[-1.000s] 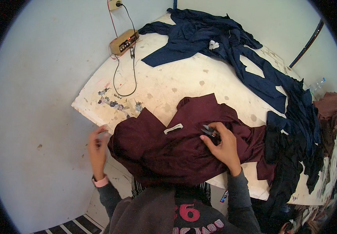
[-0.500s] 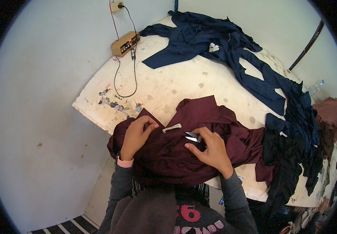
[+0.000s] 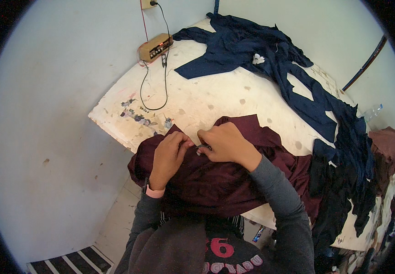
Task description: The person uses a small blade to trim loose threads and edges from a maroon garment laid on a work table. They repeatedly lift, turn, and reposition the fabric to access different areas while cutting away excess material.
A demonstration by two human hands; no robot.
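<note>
A maroon garment (image 3: pixel 220 182) lies bunched at the table's front edge, close to my body. My left hand (image 3: pixel 170 154) is closed in a pinch at the garment's neckline edge; the fingertips partly hide what they grip. Right beside it, my right hand (image 3: pixel 227 144) is closed around small thread snips (image 3: pixel 204 147), whose blades point toward the left fingertips. Most of the snips is hidden under the hand. Just below them a bit of a white label (image 3: pixel 199 153) shows.
Navy garment pieces (image 3: pixel 238 43) spread over the far side of the pale, stained table (image 3: pixel 197 96). Black cloth (image 3: pixel 332 192) and brown cloth (image 3: pixel 386 145) hang at the right. A tan box with knobs (image 3: pixel 156 48) and a looped cable sits by the wall. A clear bottle (image 3: pixel 373 111) lies far right.
My right hand has moved left and forward with the snips, up to the left hand, and now covers most of the white label. The left hand has shifted slightly right. The view has shifted a little.
</note>
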